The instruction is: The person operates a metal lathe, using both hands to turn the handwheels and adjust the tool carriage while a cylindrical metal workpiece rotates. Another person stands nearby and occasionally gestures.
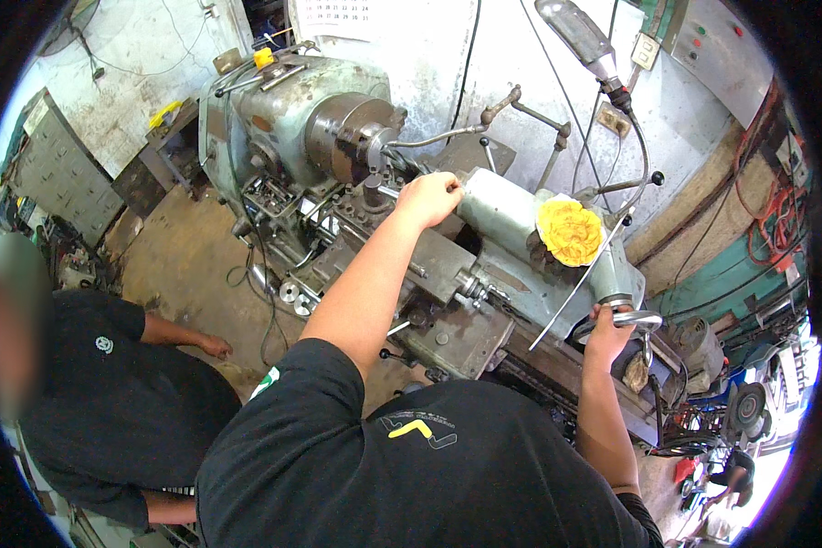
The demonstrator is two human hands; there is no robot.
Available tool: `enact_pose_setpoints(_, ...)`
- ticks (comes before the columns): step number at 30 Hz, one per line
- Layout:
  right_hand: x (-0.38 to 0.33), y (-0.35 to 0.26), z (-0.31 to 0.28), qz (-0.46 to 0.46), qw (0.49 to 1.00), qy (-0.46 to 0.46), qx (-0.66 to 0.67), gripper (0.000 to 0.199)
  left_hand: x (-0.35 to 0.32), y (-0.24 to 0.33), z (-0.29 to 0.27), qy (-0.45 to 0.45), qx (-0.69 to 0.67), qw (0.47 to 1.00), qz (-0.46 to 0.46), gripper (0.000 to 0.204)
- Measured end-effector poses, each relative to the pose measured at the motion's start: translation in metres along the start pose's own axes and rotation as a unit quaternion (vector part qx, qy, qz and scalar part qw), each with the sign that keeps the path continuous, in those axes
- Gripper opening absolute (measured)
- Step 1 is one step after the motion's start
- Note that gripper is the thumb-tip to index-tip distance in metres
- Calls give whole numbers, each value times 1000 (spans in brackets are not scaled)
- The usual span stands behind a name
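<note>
A green metal lathe (511,283) stretches across in front of me. My right hand (609,336) is wrapped round the rim of the tailstock handwheel (644,320) at the right. My left hand (429,199) is closed at the front end of the tailstock (502,203); what its fingers hold is hidden. Just beyond it a drill bit (398,163) points at a round metal workpiece (374,146) in the chuck (342,132). The tool post (377,194) stands to the left of my left wrist. On the tailstock sits a crumpled yellow thing (571,232) with a pale rim.
A thin pale rod (580,285) slants beside the tailstock. Overhead hangs a work lamp (575,38), and a jointed pipe (479,128) reaches toward the chuck. At the left stands another person in a black shirt (128,384). Metal discs (294,297) lie beyond my left forearm.
</note>
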State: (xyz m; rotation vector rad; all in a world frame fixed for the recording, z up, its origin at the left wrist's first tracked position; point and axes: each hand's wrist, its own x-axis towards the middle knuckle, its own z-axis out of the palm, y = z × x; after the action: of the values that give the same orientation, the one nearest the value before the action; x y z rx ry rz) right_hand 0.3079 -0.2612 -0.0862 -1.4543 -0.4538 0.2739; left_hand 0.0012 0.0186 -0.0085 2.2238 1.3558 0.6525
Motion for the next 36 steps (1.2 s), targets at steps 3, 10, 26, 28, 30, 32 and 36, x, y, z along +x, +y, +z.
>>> enact_pose_setpoints(3,-3,10,-2,-34,997,-9,-67,46,0,0,0,0,5,1000,1,38)
enact_pose_setpoints(10,-12,38,-5,-103,977,-6,-189,52,0,0,0,2,1,1000,9,38)
enact_pose_setpoints(26,-14,41,-5,-113,980,-11,-164,53,-2,3,-2,2,5,1000,3,38)
enact_pose_setpoints(28,-12,45,-8,-90,984,-13,-155,50,-2,1,0,-2,0,1000,-3,38)
enact_pose_setpoints(30,-11,46,-8,-124,978,-7,-167,47,-1,0,1,10,-3,1000,1,37)
enact_pose_setpoints(32,-11,44,-7,-111,980,-4,-168,45,0,-1,1,5,-9,1000,0,36)
enact_pose_setpoints(36,-17,38,-3,-127,977,-1,-172,43,0,0,1,9,-8,1000,-2,37)
